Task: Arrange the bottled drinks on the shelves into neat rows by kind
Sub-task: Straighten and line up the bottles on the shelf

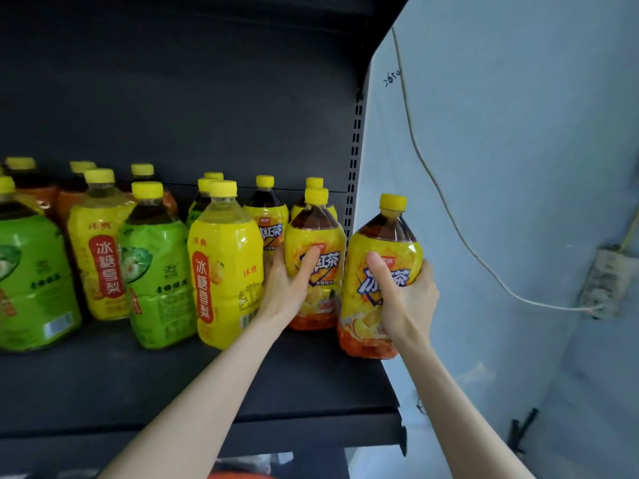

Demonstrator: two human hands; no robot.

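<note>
Two iced black tea bottles point(315, 267) point(380, 281), yellow-capped with yellow-orange labels and dark tea, stand upright at the right end of the dark shelf point(138, 382). Left of them stand pale pear-drink bottles point(223, 271) and green-labelled tea bottles point(155, 274), mixed together.

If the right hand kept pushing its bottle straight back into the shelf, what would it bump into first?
Probably the perforated upright at the shelf's right end. The right hand holds its iced tea bottle at the shelf's very edge, seemingly overlapping that post; shifted slightly left, it would instead meet the bottle in the left hand. Depth is unclear.
</note>
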